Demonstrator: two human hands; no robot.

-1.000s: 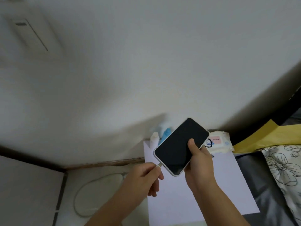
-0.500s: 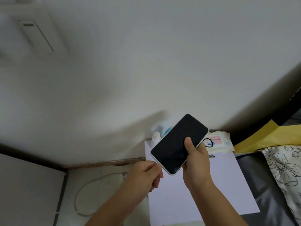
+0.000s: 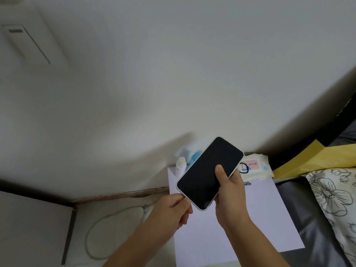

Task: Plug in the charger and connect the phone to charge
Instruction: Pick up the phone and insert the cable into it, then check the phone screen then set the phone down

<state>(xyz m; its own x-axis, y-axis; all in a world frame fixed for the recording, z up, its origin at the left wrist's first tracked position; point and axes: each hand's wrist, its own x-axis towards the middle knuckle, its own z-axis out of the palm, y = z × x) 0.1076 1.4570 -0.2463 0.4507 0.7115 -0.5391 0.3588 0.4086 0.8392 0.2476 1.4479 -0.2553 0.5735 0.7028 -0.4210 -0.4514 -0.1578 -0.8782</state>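
- Now right hand [image 3: 230, 197] grips phone [image 3: 209, 172], thumb on its dark screen, held tilted above the white desk [image 3: 269, 218] near its back-left corner.
- left hand [image 3: 173, 211] fingers pressed together at phone's bottom edge; connector hidden, cannot tell if plugged.
- white cable [image 3: 96, 230] loops on floor left of desk.
- wipes pack [image 3: 254, 167] at desk's back edge.

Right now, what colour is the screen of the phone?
Black and unlit; the phone has a white edge. The head view shows it.

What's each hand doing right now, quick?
Left hand: closed, fingers pinched at the phone's bottom edge; whatever they pinch is hidden.
Right hand: closed on the phone, thumb on its dark screen.
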